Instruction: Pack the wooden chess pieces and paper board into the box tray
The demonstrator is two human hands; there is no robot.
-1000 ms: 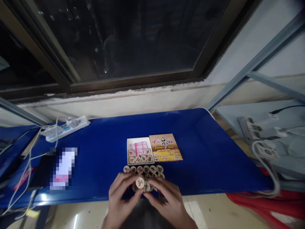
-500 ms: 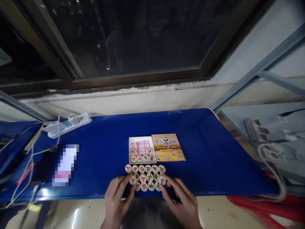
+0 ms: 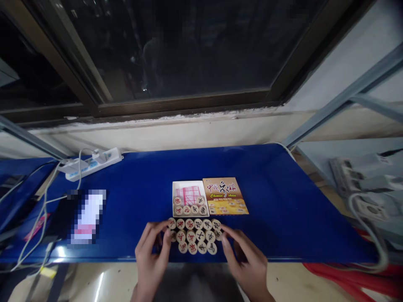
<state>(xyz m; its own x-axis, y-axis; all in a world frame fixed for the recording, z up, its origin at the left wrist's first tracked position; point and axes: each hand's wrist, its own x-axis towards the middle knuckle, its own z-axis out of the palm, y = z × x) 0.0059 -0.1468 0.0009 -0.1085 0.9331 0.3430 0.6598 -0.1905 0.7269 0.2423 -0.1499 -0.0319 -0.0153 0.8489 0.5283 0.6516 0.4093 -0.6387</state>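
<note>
Two pieces (image 3: 173, 236) leave your grasp, seemingly for the middle row's (image 3: 191, 237) ends | left fingers (image 3: 164, 248), right fingers (image 3: 236, 235): both apart | middle row likely complete

Watching remotely, I count round cream discs (image 3: 200, 236) in rows of six, at least four, and four, six more in one open white box (image 3: 185, 184) at their twelve o'clock, one brown-and-yellow square cover (image 3: 226, 196), and two bare hands (image 3: 153, 256) (image 3: 247, 258).
</note>
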